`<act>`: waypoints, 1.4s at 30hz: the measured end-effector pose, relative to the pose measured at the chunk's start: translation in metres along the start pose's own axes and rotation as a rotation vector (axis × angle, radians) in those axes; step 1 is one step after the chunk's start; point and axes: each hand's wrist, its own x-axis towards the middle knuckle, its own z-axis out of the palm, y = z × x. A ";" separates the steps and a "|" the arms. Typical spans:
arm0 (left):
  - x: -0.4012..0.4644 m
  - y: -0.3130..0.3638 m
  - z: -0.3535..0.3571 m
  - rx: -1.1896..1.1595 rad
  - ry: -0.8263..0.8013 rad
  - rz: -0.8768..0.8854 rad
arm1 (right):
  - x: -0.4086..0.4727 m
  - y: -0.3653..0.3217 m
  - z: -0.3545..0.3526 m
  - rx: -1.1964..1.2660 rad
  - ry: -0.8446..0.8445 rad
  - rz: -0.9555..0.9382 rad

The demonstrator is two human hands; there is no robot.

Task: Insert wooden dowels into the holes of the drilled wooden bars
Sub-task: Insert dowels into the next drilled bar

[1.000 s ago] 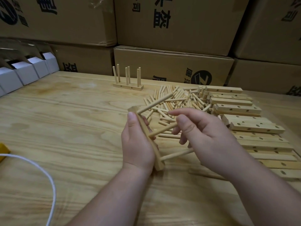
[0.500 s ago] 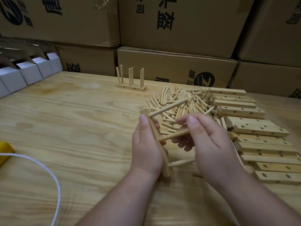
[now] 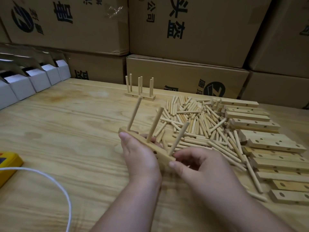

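A drilled wooden bar (image 3: 158, 154) is held above the table by both hands, with three dowels (image 3: 154, 125) standing up out of its top face. My left hand (image 3: 139, 154) grips the bar along its near side, thumb on the far end. At the bar's near end my right hand (image 3: 199, 166) holds it between thumb and fingers. A heap of loose dowels (image 3: 197, 121) lies just beyond. Blank drilled bars (image 3: 254, 123) are stacked to the right. A finished bar with several upright dowels (image 3: 140, 93) stands at the back.
Cardboard boxes (image 3: 187, 77) wall off the back of the wooden table (image 3: 66, 128). White cartons (image 3: 21, 84) line the left rear. A yellow object (image 3: 8, 164) and a white cord (image 3: 55, 185) lie at the left front.
The bar has been turned so its dowels point up instead of sideways. My right hand left the middle dowel and took the bar's near end.
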 end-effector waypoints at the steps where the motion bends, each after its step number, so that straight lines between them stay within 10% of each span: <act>1: -0.001 0.000 0.001 -0.017 0.000 0.003 | 0.000 0.001 0.001 0.013 0.011 0.007; 23: 0.004 0.017 0.006 -0.219 -0.161 -0.274 | 0.259 -0.002 0.061 -0.395 0.072 -0.035; 42: 0.004 0.018 0.009 -0.192 -0.046 -0.271 | 0.314 0.017 0.095 -0.653 -0.002 -0.058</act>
